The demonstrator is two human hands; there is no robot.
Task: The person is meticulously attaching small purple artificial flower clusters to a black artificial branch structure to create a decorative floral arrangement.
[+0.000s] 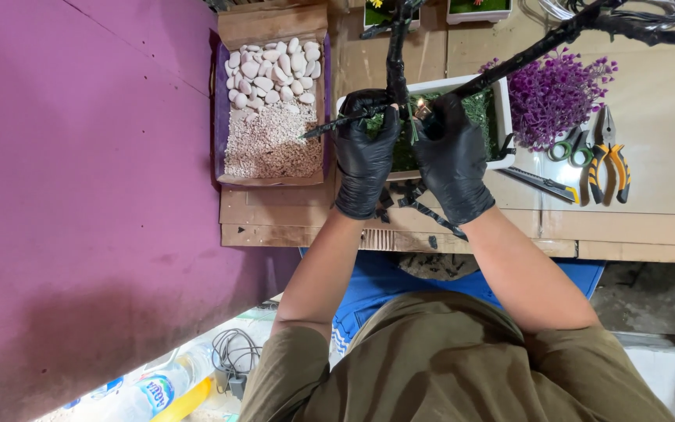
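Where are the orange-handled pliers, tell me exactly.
In the head view the pliers lie on the right side of the table, beside the green-handled scissors and just right of the purple plant.

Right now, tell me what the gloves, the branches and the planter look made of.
Gloves on left hand and right hand: thin black rubber, likely nitrile, faintly shiny, creased. Branches: apparently wire wrapped in matte black tape. Planter: smooth white, plastic or glazed ceramic.

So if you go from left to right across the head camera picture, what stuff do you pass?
Purple board → box of white pebbles and gravel → left hand → right hand → purple plant → orange-handled pliers.
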